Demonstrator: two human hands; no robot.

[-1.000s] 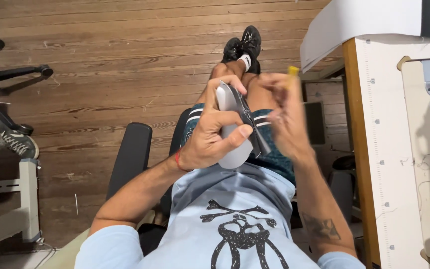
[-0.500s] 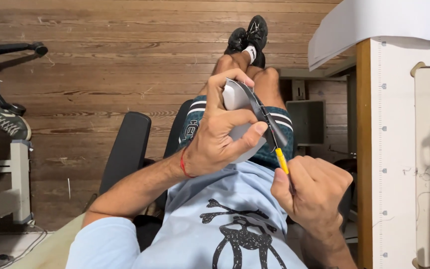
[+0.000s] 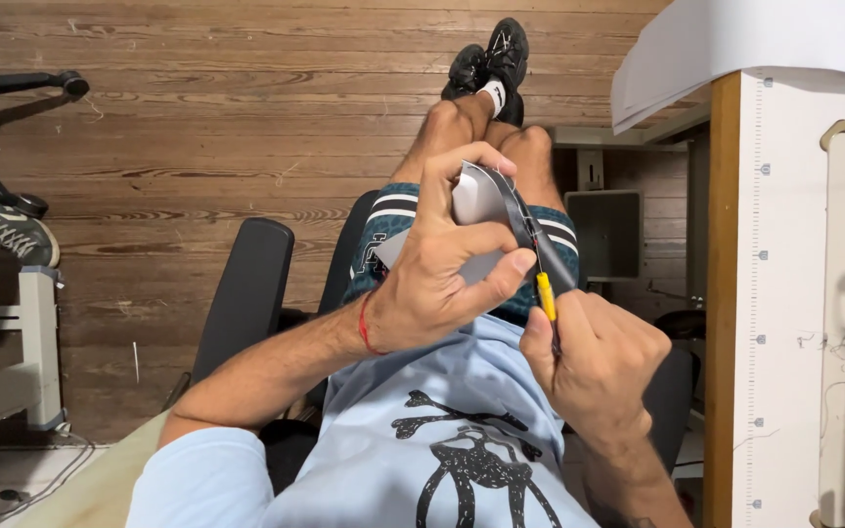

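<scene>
I sit in a black chair and look down at my lap. My left hand [image 3: 447, 264] grips a grey curved piece [image 3: 476, 200] with a dark strip along its right edge, held above my thighs. My right hand [image 3: 599, 367] is closed around a thin tool with a yellow and black shaft [image 3: 546, 293]. The tool's tip rests against the dark edge of the grey piece, just beside my left thumb. A red cord circles my left wrist.
A white worktable with a wooden edge [image 3: 726, 293] and a ruler strip stands close on my right. White sheets [image 3: 735, 49] overhang its far end. The black chair armrest [image 3: 244, 293] is at my left. An office chair base [image 3: 2, 108] and a white shelf [image 3: 12, 352] stand at far left on the wooden floor.
My right hand dropped from beside the grey piece toward my chest and now holds the yellow tool low, its tip on the piece's edge. My left hand kept its grip.
</scene>
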